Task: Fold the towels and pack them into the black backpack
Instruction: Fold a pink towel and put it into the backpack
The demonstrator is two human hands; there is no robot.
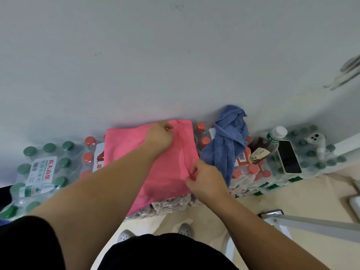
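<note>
Shrink-wrapped packs of green-capped clear water bottles and packs of red-capped bottles line the pale grey wall. On the packs near the row's right end, a white-capped clear plastic bottle lies just beside a white-cased, dark-screened phone. White perforated shoes stand on the beige floor.

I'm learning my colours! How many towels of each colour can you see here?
pink towel: 1
blue towel: 1
Total: 2 towels
</note>
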